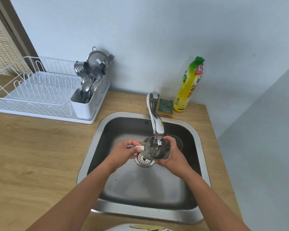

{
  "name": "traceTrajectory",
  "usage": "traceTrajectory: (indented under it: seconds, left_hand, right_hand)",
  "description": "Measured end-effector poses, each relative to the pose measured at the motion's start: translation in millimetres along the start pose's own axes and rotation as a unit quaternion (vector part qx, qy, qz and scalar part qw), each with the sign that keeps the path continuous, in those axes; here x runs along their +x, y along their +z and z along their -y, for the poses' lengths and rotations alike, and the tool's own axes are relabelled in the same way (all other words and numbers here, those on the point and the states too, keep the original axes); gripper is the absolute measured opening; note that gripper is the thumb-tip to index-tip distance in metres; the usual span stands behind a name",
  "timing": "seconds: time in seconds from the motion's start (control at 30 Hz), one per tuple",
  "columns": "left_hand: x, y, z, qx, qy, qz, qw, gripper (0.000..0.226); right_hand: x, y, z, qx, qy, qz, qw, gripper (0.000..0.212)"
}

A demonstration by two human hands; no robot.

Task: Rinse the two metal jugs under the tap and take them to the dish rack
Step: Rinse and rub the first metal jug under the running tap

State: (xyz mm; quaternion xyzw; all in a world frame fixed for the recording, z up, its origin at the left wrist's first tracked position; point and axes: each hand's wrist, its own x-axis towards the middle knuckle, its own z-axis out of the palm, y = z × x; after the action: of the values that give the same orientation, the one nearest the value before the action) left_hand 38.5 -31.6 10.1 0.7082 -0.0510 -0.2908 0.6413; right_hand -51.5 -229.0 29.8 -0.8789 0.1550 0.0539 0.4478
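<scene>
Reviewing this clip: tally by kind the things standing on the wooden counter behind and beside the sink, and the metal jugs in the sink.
White wire dish rack on its tray: 1
White cutlery caddy packed with metal utensils: 1
Green scouring sponge: 1
Yellow dish-soap bottle with green cap: 1
Metal jugs: 2, one under the tap in both hands, one behind it
Total: 6
</scene>
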Motion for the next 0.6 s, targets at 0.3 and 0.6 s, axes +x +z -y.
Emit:
traceTrajectory:
  seconds: [0.3, 0.6]
  left_hand:
    - [-10.4, -16.5, -8.9, 0.098, -0.051, 0.033, 0.993, 0.022]
    - [-7.7, -15.2, 1.7, 0.046, -0.070, 0.020, 0.996, 0.015]
  right_hand:
    - [6.0, -2.9, -5.8, 0.118, 0.077, 0.105, 0.985, 0.078]
    - [7.5, 5.3, -5.1, 0.160, 0.082, 0.080, 0.980, 0.076]
